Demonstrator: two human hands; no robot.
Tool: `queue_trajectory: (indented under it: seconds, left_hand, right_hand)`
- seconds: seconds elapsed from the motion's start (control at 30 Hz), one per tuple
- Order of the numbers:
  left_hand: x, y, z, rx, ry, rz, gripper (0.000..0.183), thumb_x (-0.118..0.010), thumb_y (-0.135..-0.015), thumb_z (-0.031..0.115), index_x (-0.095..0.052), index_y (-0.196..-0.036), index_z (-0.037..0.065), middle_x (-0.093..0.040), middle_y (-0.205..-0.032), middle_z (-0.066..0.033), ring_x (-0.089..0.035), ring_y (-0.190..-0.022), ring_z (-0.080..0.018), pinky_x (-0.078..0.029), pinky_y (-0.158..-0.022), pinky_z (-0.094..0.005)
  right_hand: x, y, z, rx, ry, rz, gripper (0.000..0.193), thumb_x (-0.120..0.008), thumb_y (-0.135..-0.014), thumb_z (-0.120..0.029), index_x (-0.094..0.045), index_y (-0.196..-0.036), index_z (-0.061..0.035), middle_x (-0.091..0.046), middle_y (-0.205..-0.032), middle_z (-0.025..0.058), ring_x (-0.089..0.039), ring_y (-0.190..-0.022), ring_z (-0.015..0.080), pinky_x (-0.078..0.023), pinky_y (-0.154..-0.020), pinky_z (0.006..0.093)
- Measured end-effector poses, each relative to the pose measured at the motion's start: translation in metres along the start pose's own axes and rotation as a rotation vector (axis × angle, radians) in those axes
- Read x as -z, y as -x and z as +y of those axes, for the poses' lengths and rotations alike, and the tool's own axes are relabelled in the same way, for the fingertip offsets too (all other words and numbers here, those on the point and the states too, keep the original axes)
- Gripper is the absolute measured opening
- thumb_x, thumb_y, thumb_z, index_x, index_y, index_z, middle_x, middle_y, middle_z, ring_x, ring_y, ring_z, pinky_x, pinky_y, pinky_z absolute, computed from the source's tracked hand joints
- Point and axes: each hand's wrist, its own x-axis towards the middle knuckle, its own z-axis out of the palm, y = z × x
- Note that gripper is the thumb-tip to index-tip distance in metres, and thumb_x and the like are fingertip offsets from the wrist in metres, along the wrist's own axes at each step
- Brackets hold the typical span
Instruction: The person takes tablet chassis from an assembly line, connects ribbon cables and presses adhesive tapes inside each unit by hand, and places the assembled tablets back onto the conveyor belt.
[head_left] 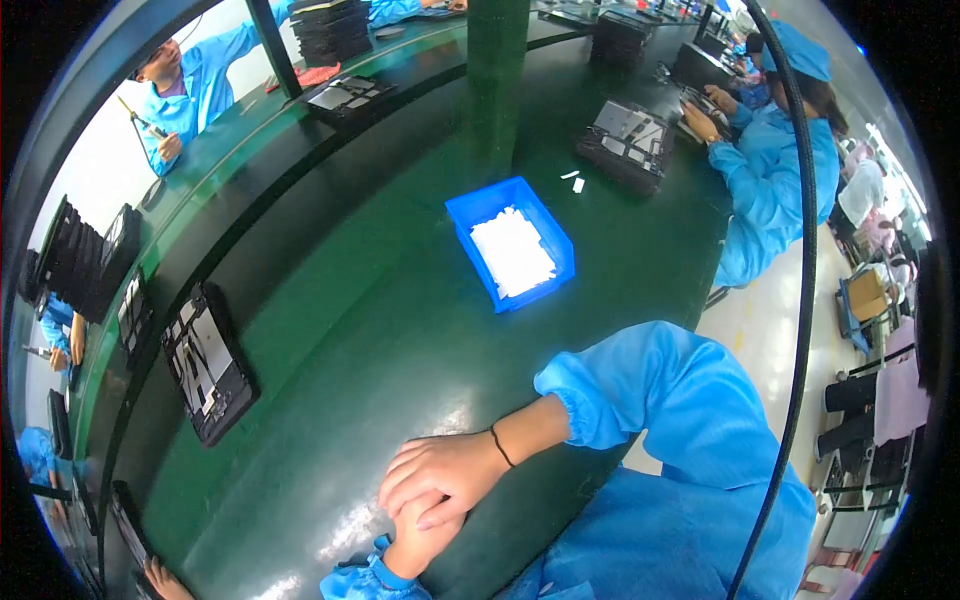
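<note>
Both my hands rest together on the green table (330,330) near its front edge. My right hand (445,472), with a thin black band on the wrist, lies over my left hand and is closed around it. Underneath, my left hand (422,535) shows only its back and wrist; its fingers are hidden. Neither hand shows any tool or part. Beyond them sits a blue plastic bin (549,232) holding a heap of small white pieces (510,255). An opened tablet-like device (210,365) with bare inner parts lies to the left, apart from my hands.
A stack of opened devices (627,145) stands far right, with loose white pieces (578,185) nearby. One co-worker (770,150) handles a device there; another person (195,85) sits across. A black cable (806,250) hangs at right. A co-worker's hand (165,580) shows lower left.
</note>
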Motion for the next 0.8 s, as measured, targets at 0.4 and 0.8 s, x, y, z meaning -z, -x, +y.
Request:
queue_trajectory:
  seconds: [0.4, 0.8]
  left_hand:
    - [-0.017, -0.010, -0.011, -0.024, 0.031, 0.030, 0.015, -0.067, -0.070, 0.009, -0.072, -0.084, 0.005, -0.067, -0.079, -0.0142, -0.066, -0.077, -0.0326, -0.052, -0.064, -0.0399]
    - [-0.035, -0.017, -0.024, -0.040, 0.018, 0.099, 0.015, -0.071, -0.065, 0.008, -0.073, -0.080, 0.006, -0.068, -0.082, -0.0147, -0.065, -0.079, -0.0333, -0.052, -0.067, -0.0400]
  right_hand:
    - [0.010, 0.011, 0.016, 0.009, -0.012, -0.017, 0.034, -0.064, -0.086, -0.030, -0.064, -0.113, -0.0089, -0.060, -0.127, 0.0097, -0.054, -0.118, 0.0275, -0.038, -0.100, 0.0429]
    - [0.016, 0.017, 0.032, 0.038, 0.013, 0.017, 0.034, -0.059, -0.088, -0.034, -0.063, -0.113, -0.0110, -0.060, -0.124, 0.0071, -0.055, -0.115, 0.0248, -0.038, -0.096, 0.0416]
